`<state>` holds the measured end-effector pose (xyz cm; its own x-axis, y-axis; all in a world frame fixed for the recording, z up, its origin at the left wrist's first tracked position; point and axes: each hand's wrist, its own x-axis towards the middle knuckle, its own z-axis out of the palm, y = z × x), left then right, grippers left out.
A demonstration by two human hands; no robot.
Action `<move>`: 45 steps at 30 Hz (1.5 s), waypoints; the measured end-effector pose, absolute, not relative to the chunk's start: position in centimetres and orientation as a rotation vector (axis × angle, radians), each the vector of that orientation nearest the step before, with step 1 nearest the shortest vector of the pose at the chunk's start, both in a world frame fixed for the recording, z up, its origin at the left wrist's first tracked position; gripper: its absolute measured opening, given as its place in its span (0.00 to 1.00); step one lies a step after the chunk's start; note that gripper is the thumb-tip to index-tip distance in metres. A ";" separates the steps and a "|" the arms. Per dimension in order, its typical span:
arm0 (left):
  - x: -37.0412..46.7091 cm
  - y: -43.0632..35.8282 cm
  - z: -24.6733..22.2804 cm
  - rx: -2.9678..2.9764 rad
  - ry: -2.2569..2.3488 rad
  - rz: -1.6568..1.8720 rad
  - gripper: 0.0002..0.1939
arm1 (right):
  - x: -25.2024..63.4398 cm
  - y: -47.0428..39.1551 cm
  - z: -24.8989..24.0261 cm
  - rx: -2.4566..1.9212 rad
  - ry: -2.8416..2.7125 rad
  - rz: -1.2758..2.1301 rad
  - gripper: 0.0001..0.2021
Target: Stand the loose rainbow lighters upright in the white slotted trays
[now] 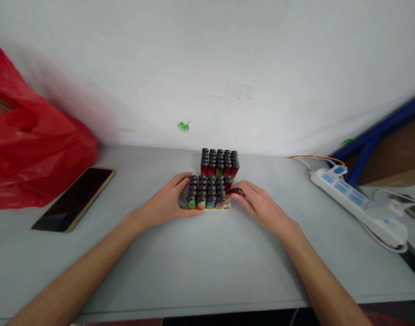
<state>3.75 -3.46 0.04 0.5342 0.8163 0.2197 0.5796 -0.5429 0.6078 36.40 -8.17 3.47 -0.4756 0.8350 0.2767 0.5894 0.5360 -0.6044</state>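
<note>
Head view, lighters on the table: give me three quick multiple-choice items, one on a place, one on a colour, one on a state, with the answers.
1. Where does the phone lie?
A. Left of the lighters, beside the red bag
B. Right of the power strip
C. On top of the near tray

2. What colour is the bag?
A. Blue
B. Red
C. Green

3. What is the right hand doing?
A. Resting flat, away from everything
B. Lifting the power strip
C. Pinching a single lighter at the near tray's right edge

Answers:
1 A, the phone lies screen up on the table at the left, next to the bag.
2 B, the crumpled plastic is plainly red.
3 C, its grip closes on one lighter beside the near tray of lighters, while the left hand steadies the tray's left side.
</note>
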 end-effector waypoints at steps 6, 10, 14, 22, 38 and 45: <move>3.6 -3.4 0.0 2.314 1.128 0.665 0.42 | 37.0 -7.8 3.8 -1.097 -2.287 0.632 0.19; 3.5 -3.3 -0.1 2.329 1.133 0.671 0.45 | 37.1 -7.7 3.6 -1.099 -2.304 0.632 0.20; 3.5 -3.2 0.0 2.355 1.145 0.643 0.45 | 37.2 -7.7 3.5 -1.103 -2.278 0.687 0.19; 3.3 -3.1 0.3 2.383 1.144 0.609 0.46 | 36.0 -7.2 3.4 -1.335 -2.308 0.525 0.20; 3.2 -2.6 -1.4 2.434 1.190 0.698 0.47 | 36.3 -6.9 2.0 -1.314 -2.442 0.553 0.25; 4.4 -1.3 -2.4 2.579 1.261 0.597 0.48 | 36.7 -7.2 1.6 -1.538 -2.346 0.277 0.31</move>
